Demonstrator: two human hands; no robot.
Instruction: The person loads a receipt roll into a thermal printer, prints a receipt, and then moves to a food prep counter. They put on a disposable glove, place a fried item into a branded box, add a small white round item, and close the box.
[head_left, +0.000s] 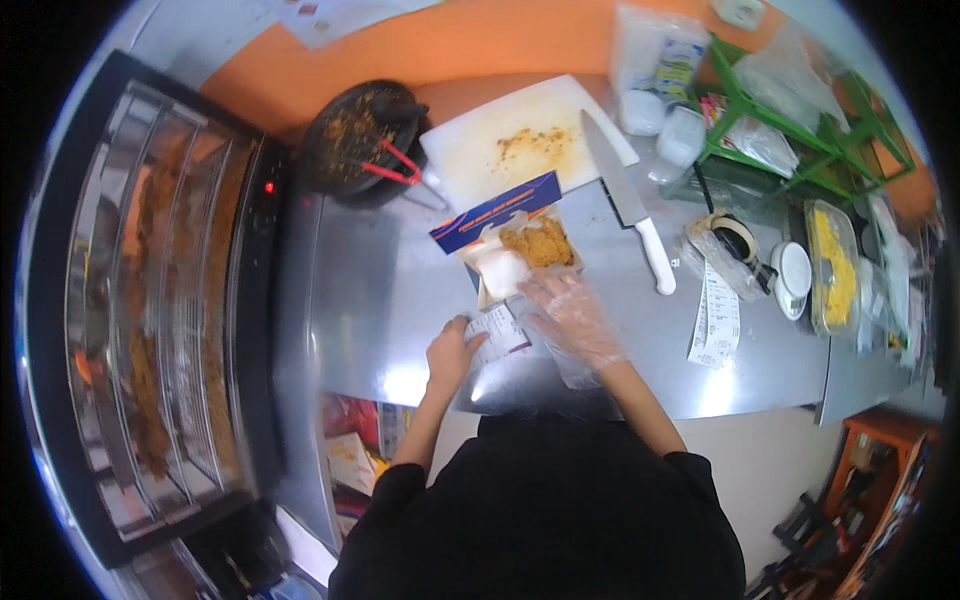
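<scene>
An open paperboard takeaway box with a blue and orange lid stands on the steel counter. Inside it, a piece of fried chicken sits beside a white wrapped bundle. My bare left hand grips the left edge of the box's front flap, thumb on top, where a printed paper slip lies. Over the box's near right corner is my right hand in a clear plastic glove, its fingertips at the bundle and chicken. Whether they touch the food is hard to tell.
A large knife lies by a crumb-strewn cutting board. Red-handled tongs rest at a stone mortar. A heated display cabinet borders the left. Rightward are tape, receipts, a yellow-filled container and a green rack.
</scene>
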